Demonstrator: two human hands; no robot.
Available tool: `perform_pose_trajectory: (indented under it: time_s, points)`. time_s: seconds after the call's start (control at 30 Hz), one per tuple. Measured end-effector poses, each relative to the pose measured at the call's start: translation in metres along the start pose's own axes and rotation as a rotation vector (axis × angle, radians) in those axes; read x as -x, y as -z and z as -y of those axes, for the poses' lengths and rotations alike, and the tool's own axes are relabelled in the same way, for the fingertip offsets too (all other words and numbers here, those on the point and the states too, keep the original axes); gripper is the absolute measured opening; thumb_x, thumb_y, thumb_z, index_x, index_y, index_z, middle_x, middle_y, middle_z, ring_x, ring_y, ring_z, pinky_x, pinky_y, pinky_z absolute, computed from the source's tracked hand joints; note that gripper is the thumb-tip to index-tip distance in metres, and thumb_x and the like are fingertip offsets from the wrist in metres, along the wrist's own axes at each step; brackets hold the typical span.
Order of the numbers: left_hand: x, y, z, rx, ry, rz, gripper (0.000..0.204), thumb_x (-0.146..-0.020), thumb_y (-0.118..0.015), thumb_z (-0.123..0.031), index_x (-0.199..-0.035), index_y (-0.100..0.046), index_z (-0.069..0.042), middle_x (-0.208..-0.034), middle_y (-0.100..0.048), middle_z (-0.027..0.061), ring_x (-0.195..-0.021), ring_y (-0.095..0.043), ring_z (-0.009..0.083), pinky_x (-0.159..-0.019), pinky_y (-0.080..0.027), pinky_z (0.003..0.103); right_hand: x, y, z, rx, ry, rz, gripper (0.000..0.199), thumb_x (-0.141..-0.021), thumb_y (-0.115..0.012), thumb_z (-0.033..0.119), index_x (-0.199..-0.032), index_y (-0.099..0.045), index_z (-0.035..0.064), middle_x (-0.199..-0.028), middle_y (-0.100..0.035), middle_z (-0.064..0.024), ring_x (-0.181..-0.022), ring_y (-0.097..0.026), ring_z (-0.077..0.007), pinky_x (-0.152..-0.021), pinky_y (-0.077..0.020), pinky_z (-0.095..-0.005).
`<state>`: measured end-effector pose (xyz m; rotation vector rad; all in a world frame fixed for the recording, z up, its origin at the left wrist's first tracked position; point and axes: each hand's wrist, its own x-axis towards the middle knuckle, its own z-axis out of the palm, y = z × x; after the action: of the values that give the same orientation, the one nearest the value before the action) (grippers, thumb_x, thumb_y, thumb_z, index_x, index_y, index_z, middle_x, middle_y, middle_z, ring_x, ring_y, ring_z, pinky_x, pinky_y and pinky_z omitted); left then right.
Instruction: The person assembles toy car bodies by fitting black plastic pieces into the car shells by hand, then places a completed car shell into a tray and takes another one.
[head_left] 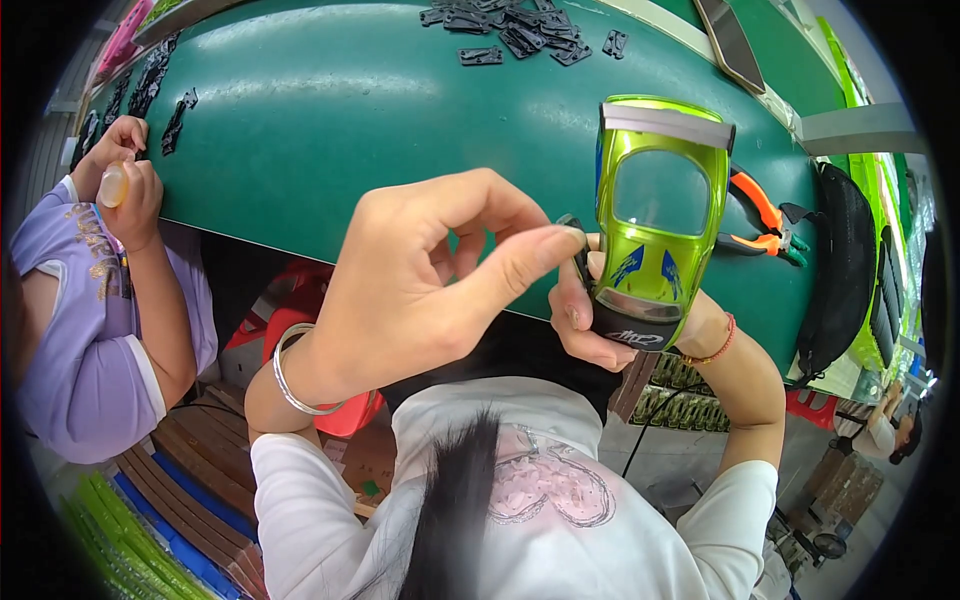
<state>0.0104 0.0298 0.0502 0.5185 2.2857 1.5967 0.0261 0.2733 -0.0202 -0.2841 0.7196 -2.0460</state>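
Seen from the head camera, a worker at a green table (330, 130) holds a shiny green toy car (655, 190) above the near edge, roof toward the lens, its grey spoiler end pointing away and its black end toward the body. The right hand (575, 325) wraps around the car from beneath and beside, its fingers curled closed on the body. The left hand (420, 270) pinches narrowly, thumb and forefinger together on a small dark piece (578, 255) at the car's left side; whether that piece touches the car or also rests against the right fingers, the view does not tell. The step in hand appears to be handling this piece alongside the body, possibly fitting it. If so, the next move calls for a steady right hold while the left fingertips line the piece up and press gently, without scuffing the gloss. Orange-handled pliers (765, 215) lie just right of the car, near a black pouch (840, 260); black plastic parts (525, 30) are heaped at the far side. At left, 1 co-worker in a purple shirt (80, 330) works beside more dark parts (150, 80).
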Motion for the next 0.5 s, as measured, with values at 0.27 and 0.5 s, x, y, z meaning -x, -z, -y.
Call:
perform_pose_trajectory:
  time_s: [0.27, 0.5]
  points:
    - [0.0, -0.002, 0.008, 0.063, -0.015, 0.073, 0.012, -0.092, -0.078, -0.009, -0.087, -0.072, -0.001, -0.071, -0.073, 0.0009, -0.059, -0.052, 0.0021, -0.05, -0.038, 0.022, 0.002, -0.01, 0.008, 0.23, -0.054, -0.076, 0.04, -0.109, -0.069, 0.029, -0.136, -0.068, -0.0003, -0.092, -0.073, -0.0033, -0.086, -0.066, -0.0099, -0.076, -0.0529, -0.0258]
    - [-0.001, -0.01, 0.016, 0.177, -0.138, 0.054, 0.008, -0.087, -0.074, -0.004, -0.092, -0.07, 0.001, -0.069, -0.061, -0.0003, -0.058, -0.048, 0.002, -0.051, -0.039, 0.024, 0.004, -0.021, 0.003, 0.338, 0.127, -0.166, 0.028, -0.109, -0.061, 0.019, -0.103, -0.075, -0.0045, -0.087, -0.073, -0.0025, -0.078, -0.061, -0.0057, -0.072, -0.0501, -0.0267]
